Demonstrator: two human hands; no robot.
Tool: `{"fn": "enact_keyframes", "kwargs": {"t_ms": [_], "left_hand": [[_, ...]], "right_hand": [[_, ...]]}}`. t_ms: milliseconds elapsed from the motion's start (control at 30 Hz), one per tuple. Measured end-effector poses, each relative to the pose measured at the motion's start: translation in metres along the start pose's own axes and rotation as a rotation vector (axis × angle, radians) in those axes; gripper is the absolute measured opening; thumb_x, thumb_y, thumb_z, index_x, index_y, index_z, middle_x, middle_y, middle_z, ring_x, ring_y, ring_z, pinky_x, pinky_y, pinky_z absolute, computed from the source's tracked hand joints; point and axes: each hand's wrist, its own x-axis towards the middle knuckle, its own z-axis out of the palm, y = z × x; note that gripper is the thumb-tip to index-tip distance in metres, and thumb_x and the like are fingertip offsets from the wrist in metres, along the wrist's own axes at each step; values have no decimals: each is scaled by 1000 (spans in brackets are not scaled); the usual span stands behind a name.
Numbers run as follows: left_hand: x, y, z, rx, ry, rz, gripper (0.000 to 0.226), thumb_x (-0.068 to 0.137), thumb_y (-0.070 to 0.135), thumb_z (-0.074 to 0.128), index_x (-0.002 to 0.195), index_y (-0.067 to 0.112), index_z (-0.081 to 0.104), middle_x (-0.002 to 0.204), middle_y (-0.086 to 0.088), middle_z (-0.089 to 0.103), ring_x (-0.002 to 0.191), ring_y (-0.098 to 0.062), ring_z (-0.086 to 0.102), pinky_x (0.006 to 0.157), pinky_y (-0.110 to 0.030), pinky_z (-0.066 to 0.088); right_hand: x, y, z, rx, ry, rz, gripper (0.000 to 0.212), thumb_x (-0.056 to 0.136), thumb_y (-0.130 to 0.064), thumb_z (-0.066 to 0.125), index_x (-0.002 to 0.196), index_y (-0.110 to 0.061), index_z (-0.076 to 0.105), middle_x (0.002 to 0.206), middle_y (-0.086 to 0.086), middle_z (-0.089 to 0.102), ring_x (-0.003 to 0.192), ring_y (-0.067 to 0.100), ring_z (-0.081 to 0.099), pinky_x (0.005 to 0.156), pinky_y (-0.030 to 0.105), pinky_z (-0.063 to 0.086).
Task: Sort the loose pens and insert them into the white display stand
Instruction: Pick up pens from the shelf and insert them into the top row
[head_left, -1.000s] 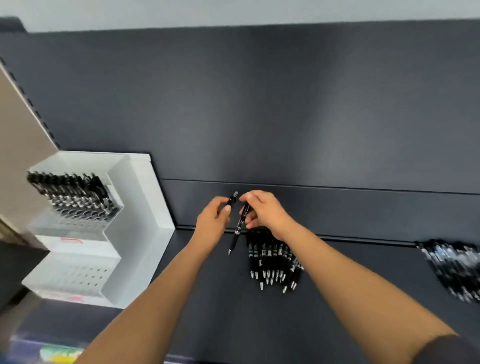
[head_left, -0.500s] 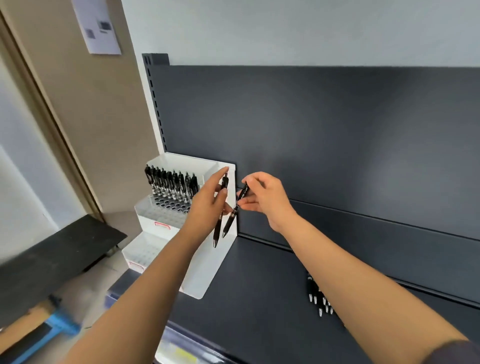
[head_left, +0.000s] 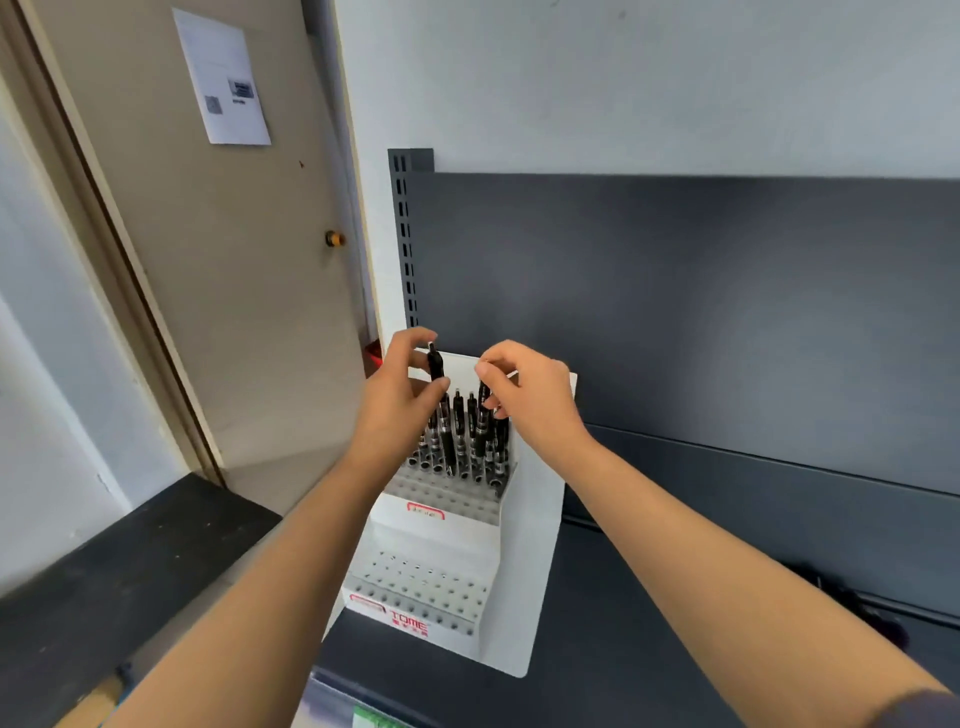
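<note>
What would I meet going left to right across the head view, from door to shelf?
paper notice on the door → orange door knob → left hand → pen it holds → right hand → dark shelf back panel

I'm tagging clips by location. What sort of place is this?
Probably a shop or its stockroom, stationery section: dark metal shelving with a slotted upright, a branded white display stand whose holed tiers partly hold black pens, and a door beside it bearing a paper notice.

Beige door (head_left: 218, 270), white wall (head_left: 623, 78), dark shelf backing (head_left: 727, 312)
</note>
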Motion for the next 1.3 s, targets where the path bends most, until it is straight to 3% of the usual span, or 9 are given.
{"fn": "enact_keyframes", "kwargs": {"t_ms": [133, 300, 400, 533, 667, 900, 1000, 1167, 1300], "left_hand": [[14, -19, -3, -29, -55, 24, 41, 86, 7, 61, 113, 33, 45, 90, 9, 55, 70, -4, 59, 62, -18, 46], [23, -30, 0, -23, -91, 56, 44, 85, 8, 62, 109, 39, 43, 88, 16, 54, 71, 0, 58, 63, -16, 46], [25, -34, 3, -40, -104, 64, 44, 86, 8, 62, 108, 40, 41, 89, 14, 55, 74, 0, 59, 63, -10, 45], [26, -37, 7, -58, -119, 71, 44, 85, 6, 62, 108, 37, 42, 87, 13, 55, 72, 5, 58, 60, -2, 41], [26, -39, 10, -26, -139, 74, 44, 85, 3, 62, 108, 35, 42, 90, 17, 53, 71, 4, 60, 60, -3, 42], [26, -42, 14, 6, -172, 94, 44, 84, 5, 63, 107, 36, 41, 91, 21, 52, 76, 0, 62, 66, -17, 49], [25, -43, 17, 21, -210, 97, 43, 86, 6, 62, 108, 36, 41, 92, 20, 51, 79, 0, 62, 67, -15, 48], [20, -45, 25, 134, -236, 117, 37, 86, 8, 63, 117, 20, 47, 93, 6, 56, 81, -13, 61, 74, -24, 47], [13, -48, 29, 287, -259, 201, 28, 87, 8, 61, 112, 16, 52, 94, 2, 59, 76, -14, 54, 70, -28, 46]], "right_hand": [[6, 8, 19, -196, 19, 35, 10, 93, -26, 55, 87, -21, 61, 76, -6, 63, 69, 18, 65, 71, 43, 55], [16, 10, 22, -451, 77, 38, 13, 92, -40, 53, 92, -31, 62, 78, -17, 61, 74, 9, 58, 56, 23, 40], [15, 14, 26, -529, 54, 73, 13, 91, -43, 52, 90, -35, 61, 77, -18, 59, 76, 7, 56, 54, 20, 32], [14, 25, 28, -631, 69, 43, 15, 89, -45, 56, 89, -31, 61, 79, -13, 66, 87, 15, 56, 70, 30, 38], [15, 31, 30, -810, 56, -60, 20, 87, -48, 60, 89, -29, 67, 97, -10, 57, 101, 17, 44, 79, 32, 26], [12, 37, 24, -768, -17, -29, 22, 88, -46, 58, 88, -27, 69, 100, -10, 50, 103, 17, 44, 84, 33, 28], [10, 37, 24, -734, -26, -44, 18, 89, -42, 59, 95, -26, 66, 105, -8, 50, 104, 17, 45, 84, 32, 29], [5, 40, 28, -672, 8, -33, 15, 94, -31, 53, 102, -21, 60, 107, -4, 51, 102, 18, 48, 86, 35, 38], [4, 39, 28, -640, 1, -33, 13, 95, -24, 51, 100, -19, 61, 106, -4, 52, 100, 18, 48, 87, 35, 39]]}}
